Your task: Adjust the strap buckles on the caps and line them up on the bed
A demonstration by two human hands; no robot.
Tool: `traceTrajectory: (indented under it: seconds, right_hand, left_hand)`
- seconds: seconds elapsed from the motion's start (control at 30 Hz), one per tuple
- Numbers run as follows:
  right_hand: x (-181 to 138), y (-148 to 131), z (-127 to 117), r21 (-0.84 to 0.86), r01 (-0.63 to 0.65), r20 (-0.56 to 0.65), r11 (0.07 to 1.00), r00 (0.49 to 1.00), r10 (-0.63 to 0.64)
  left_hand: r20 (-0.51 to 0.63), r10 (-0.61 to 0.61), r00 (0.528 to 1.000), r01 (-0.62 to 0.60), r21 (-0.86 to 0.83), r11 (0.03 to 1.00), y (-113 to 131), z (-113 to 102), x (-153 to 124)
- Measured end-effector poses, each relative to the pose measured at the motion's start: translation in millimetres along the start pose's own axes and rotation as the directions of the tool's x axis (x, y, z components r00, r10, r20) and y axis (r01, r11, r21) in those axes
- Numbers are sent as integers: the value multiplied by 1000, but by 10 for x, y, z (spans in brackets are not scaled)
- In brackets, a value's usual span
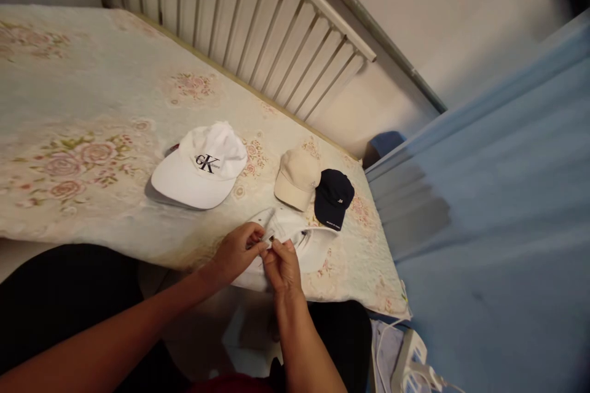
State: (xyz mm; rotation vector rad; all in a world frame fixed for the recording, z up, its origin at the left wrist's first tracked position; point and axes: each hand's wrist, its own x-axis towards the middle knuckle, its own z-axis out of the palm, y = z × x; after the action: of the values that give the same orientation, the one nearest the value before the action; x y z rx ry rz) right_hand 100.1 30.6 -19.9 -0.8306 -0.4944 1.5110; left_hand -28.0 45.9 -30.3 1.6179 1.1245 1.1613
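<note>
At the near edge of the table, a white cap lies with its brim to the right. My left hand pinches the cap's back strap near a small dark metallic buckle. Close beside it, my right hand has its fingers closed on the same strap, from the right. The fingertips nearly meet and hide part of the strap. A second white cap with black letters on its front sits to the left. Beyond my hands are a beige cap and a navy cap, side by side and touching.
A floral cloth covers the table. Behind it stands a white radiator against the wall. Blue curtain hangs along the right side. A white power strip with cords is at the lower right.
</note>
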Motion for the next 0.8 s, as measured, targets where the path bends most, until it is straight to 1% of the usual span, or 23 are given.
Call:
traceTrajectory:
  seconds: [0.07,0.3,0.53,0.63,0.8]
  right_hand:
    - [-19,5,-12,-7,7,-2,1000,1000,-7]
    - [-70,32,-55,3,16,52,1000,999,-16]
    - [-80,63,-108,21,16,97,1000,995,-18]
    - [-94,58,-111,29,14,107,999,994,-17]
    - [-117,57,-108,46,15,124,999,992,-21]
  left_hand:
    - [-15,-15,1000,15,24,1000,-4,46,-6]
    - [-105,17,994,-6,108,994,25,120,-36]
    - [-118,21,993,-6,126,992,39,114,-112]
    - [-124,57,991,-39,147,988,43,120,-130]
    - [-104,178,979,-154,203,967,52,121,-153]
